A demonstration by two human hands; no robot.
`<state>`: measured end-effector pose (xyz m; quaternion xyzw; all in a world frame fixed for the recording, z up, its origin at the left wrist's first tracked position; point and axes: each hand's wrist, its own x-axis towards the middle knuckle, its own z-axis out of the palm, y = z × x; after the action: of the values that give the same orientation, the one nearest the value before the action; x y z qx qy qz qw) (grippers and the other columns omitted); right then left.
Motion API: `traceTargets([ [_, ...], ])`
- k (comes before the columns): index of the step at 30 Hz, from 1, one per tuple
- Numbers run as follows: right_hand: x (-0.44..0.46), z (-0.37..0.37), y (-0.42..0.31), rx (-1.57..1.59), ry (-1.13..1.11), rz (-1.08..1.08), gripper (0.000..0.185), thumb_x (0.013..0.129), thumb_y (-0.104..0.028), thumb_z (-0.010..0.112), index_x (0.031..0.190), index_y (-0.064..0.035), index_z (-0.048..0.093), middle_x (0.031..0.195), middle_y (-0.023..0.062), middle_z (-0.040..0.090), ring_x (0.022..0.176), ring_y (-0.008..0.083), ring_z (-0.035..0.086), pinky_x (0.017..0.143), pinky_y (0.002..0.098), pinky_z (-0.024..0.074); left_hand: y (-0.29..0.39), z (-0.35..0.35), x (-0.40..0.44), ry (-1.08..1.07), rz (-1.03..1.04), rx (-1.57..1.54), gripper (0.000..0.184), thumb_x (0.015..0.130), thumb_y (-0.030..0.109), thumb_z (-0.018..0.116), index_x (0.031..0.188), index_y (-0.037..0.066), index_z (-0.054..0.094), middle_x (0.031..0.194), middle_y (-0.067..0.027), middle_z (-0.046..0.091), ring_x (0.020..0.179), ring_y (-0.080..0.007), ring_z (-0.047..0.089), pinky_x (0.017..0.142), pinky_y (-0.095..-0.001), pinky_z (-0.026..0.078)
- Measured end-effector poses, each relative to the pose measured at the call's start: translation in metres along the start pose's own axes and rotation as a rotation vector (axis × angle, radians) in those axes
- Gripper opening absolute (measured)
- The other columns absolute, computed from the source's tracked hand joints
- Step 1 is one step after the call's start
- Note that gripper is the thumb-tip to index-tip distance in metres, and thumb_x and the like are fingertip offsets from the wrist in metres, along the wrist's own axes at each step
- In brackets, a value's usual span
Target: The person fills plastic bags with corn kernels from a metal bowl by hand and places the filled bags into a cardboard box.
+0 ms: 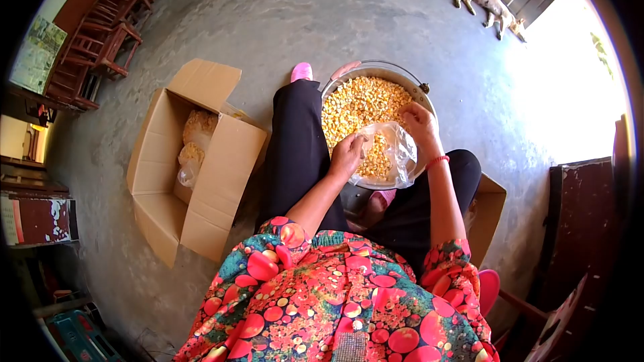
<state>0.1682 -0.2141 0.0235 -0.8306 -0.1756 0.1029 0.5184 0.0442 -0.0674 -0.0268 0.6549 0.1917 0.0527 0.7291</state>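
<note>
A round metal pail [429, 104] stands between my legs, filled with yellow corn kernels [359, 104]. Over its near side is a clear plastic bag [401, 154] with kernels seen in or through it. My left hand [347, 155] is closed on the bag's left edge. Above the pail's right side, my right hand [419, 121] has its fingers pressed together near the bag; what they hold, if anything, is too small to make out.
An open cardboard box [218, 194] with filled clear bags [194, 137] stands on the left. Another box [488, 218] is beside my right knee. Wooden chairs [111, 43] line the upper left. A dog [486, 1] lies at the upper right.
</note>
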Motion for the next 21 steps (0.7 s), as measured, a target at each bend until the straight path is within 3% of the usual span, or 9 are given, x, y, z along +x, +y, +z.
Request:
traceTargets([
  [1,0.006,-0.003,0.017,-0.013,0.038,0.028,0.01,0.074,-0.008,0.053,0.082,-0.0024,0.057,0.073,0.0047,0.058,0.067,0.009,0.053,0.059,0.0228,0.0426,0.003,0.001,-0.001,0.003,-0.045,-0.048,0.024,0.085,0.02,0.043,0.086,0.0,0.056,0.063,0.0007,0.05,0.053,-0.0046,0.045,0.048,-0.0191,0.039],
  [3,0.014,-0.006,0.062,-0.008,0.059,0.053,0.012,0.074,-0.009,0.052,0.083,-0.0031,0.057,0.075,0.0094,0.059,0.069,0.0174,0.057,0.061,0.0288,0.0444,0.003,-0.001,-0.001,-0.024,-0.042,-0.06,0.023,0.085,0.02,0.043,0.086,0.001,0.056,0.064,0.0013,0.05,0.054,-0.0043,0.044,0.049,-0.0188,0.039],
  [6,0.014,-0.005,0.129,-0.427,-0.055,0.004,0.021,0.074,-0.016,0.047,0.09,-0.0037,0.055,0.087,0.0206,0.056,0.081,0.0372,0.052,0.07,0.0422,0.0418,0.01,-0.001,-0.004,-0.036,-0.041,-0.113,0.023,0.085,0.02,0.044,0.087,0.001,0.056,0.065,0.0019,0.05,0.057,-0.0037,0.044,0.05,-0.018,0.039],
  [7,0.01,-0.002,0.128,-0.554,-0.123,0.076,0.023,0.075,-0.018,0.049,0.091,-0.0037,0.055,0.086,0.0175,0.058,0.079,0.0316,0.056,0.069,0.0381,0.0438,0.012,0.0,-0.005,-0.026,-0.041,-0.154,0.023,0.085,0.02,0.044,0.087,0.001,0.056,0.066,0.0019,0.05,0.057,-0.0034,0.044,0.051,-0.0175,0.039],
  [9,0.014,0.02,0.165,0.543,-0.133,0.654,0.026,0.078,-0.024,0.051,0.093,-0.0036,0.056,0.084,0.0109,0.059,0.074,0.022,0.056,0.066,0.0323,0.0451,0.01,0.0,-0.005,-0.026,-0.036,-0.145,0.023,0.085,0.02,0.044,0.088,0.001,0.055,0.067,0.0014,0.051,0.058,-0.0036,0.045,0.052,-0.0173,0.039],
  [11,-0.008,0.034,0.12,0.744,-0.111,0.806,0.032,0.081,-0.03,0.049,0.096,-0.0018,0.056,0.083,0.0052,0.058,0.071,0.0143,0.054,0.064,0.0276,0.0444,0.01,-0.001,-0.004,-0.027,-0.027,-0.117,0.023,0.085,0.02,0.044,0.088,0.0,0.055,0.068,0.0009,0.052,0.059,-0.0039,0.046,0.053,-0.0178,0.04],
  [12,-0.017,0.033,0.083,0.376,-0.143,0.7,0.035,0.083,-0.03,0.044,0.098,-0.0006,0.055,0.085,0.005,0.059,0.07,0.0145,0.054,0.063,0.0275,0.0449,0.008,-0.001,-0.004,-0.028,-0.009,-0.101,0.023,0.085,0.02,0.045,0.09,-0.001,0.054,0.069,0.0003,0.053,0.061,-0.0043,0.047,0.055,-0.0183,0.04],
  [19,-0.019,0.035,0.114,0.829,-0.113,0.807,0.024,0.082,-0.022,0.043,0.087,-0.0024,0.057,0.075,0.0055,0.06,0.063,0.0172,0.056,0.057,0.029,0.0475,-0.004,-0.003,0.002,0.021,0.088,0.007,0.026,0.083,0.02,0.046,0.092,-0.003,0.054,0.076,-0.0058,0.058,0.066,-0.0089,0.051,0.061,-0.0226,0.042],
  [21,-0.012,0.025,0.124,0.951,-0.198,0.869,0.021,0.081,-0.018,0.044,0.084,-0.0023,0.056,0.073,0.0055,0.059,0.06,0.0173,0.057,0.056,0.0299,0.0477,-0.003,-0.004,0.002,0.004,0.087,0.053,0.023,0.085,0.02,0.045,0.088,0.0,0.056,0.071,0.0007,0.054,0.063,-0.0042,0.047,0.056,-0.018,0.039],
])
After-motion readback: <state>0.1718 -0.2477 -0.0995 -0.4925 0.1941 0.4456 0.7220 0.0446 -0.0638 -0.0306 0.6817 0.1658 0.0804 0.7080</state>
